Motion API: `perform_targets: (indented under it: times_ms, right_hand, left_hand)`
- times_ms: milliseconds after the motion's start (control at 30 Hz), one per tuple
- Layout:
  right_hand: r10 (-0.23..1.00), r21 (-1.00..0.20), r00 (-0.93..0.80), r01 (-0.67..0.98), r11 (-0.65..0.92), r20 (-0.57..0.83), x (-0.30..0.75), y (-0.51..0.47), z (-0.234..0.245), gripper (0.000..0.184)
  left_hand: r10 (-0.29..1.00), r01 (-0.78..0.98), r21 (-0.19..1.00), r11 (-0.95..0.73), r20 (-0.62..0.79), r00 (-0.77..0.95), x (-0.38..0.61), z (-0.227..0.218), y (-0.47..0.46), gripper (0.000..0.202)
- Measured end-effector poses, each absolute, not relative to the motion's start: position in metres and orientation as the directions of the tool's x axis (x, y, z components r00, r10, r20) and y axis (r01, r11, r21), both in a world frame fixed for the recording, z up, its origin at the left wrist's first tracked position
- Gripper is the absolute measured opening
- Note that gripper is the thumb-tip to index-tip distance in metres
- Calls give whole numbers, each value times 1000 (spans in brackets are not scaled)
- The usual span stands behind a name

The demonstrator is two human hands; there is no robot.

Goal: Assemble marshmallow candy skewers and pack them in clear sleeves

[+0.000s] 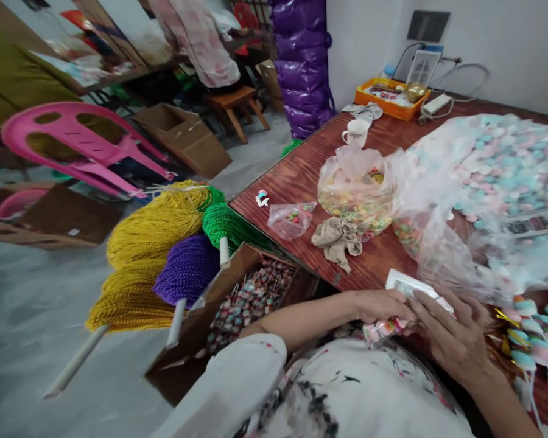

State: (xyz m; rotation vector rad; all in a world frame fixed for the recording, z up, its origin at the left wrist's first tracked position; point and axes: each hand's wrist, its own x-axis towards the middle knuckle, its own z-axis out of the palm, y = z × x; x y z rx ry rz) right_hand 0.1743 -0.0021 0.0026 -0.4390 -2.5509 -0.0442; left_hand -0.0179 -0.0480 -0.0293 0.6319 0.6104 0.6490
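At the table's near edge my hands meet around a small white printed packet [408, 283]. My left hand [383, 307] is closed on it, with a pink, patterned end [383, 328] showing below the fingers. My right hand [459, 331] lies over the other side, its fingers bent across the packet and touching my left hand. What sits between the fingers is partly hidden. To the right lie skewered pastel marshmallows [543, 334] with gold ties. A large clear bag of loose pastel marshmallows [497, 158] lies beyond my right hand.
On the wooden table [278, 176] are a bag of small colourful pieces [356, 188], a crumpled cloth [338, 237], a cup [357, 132] and an orange tray [393, 106]. A carton [228, 274] and cord bundles [150, 237] stand left. Another person [205, 48] sits behind.
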Motion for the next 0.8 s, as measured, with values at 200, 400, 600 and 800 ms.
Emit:
perform_targets:
  times_ms: [200,400,600,800]
  right_hand:
    - [291,-151,-873,251,956,392,168,-8,8,21]
    - [533,-438,-846,474,764,15,164,-26,9,17]
    - [861,-796,-492,570,206,-129,170,-36,-7,28]
    - [817,-512,-434,637,577,380,187,-59,-7,25]
  left_hand:
    - [520,-121,790,601,-272,809,-39,-24,-43,50]
    - [686,459,849,-262,-171,707,-41,-5,-53,28]
    - [699,585,474,-658,94,709,-30,-7,-45,22]
    - [706,387,895,-224,-125,697,-16,-11,-26,38]
